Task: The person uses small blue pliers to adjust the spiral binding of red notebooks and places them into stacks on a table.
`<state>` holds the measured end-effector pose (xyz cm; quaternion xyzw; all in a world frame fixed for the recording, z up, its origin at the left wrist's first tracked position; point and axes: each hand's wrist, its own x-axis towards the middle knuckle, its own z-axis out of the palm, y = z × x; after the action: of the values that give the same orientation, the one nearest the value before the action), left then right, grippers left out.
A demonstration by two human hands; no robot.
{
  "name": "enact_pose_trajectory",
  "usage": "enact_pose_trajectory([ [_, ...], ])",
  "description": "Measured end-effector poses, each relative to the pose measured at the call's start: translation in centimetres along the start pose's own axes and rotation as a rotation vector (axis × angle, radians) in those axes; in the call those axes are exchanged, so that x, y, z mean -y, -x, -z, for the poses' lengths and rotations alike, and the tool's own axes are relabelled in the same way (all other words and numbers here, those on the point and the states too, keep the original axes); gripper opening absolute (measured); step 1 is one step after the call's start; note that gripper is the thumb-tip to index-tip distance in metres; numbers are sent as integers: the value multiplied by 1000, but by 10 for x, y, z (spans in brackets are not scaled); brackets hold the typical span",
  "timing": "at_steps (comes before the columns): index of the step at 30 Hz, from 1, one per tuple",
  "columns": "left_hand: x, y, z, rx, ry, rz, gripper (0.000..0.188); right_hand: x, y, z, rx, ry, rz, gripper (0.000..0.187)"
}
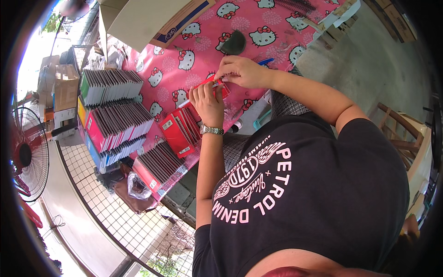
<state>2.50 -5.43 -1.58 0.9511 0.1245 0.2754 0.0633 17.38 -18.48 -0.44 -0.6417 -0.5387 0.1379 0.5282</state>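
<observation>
A red-covered notebook [225,91] lies on the pink patterned tablecloth under both my hands. My left hand [207,102], with a metal watch at its wrist, has its fingers curled over the notebook. From the right, my right hand [241,73] meets it at the notebook's upper edge, thumb and fingertips pinched together. What sits between those fingertips is too small to make out. Just left of my left wrist, several red notebooks [177,133] lie overlapping. Beyond my right hand are a blue pen [266,61] and a dark green rounded piece [232,43].
Spiral-bound notebooks stand in stacks [119,121] along the table's left side, with another row [159,162] at the near corner. A cardboard box [152,23] occupies the far left. Dark coils [295,5] lie at the far edge. A fan [28,154] stands left of the table.
</observation>
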Motion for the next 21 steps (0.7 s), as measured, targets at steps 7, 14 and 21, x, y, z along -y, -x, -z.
enact_pose_trajectory([
  [7,1,-3,1,46,6,19,20,0,2,5,109,5,8,23],
  [14,-3,-1,9,68,14,23,25,16,-5,9,265,-161,-340,24],
  [21,1,0,25,195,93,-36,29,28,-2,-1,245,207,-96,44],
])
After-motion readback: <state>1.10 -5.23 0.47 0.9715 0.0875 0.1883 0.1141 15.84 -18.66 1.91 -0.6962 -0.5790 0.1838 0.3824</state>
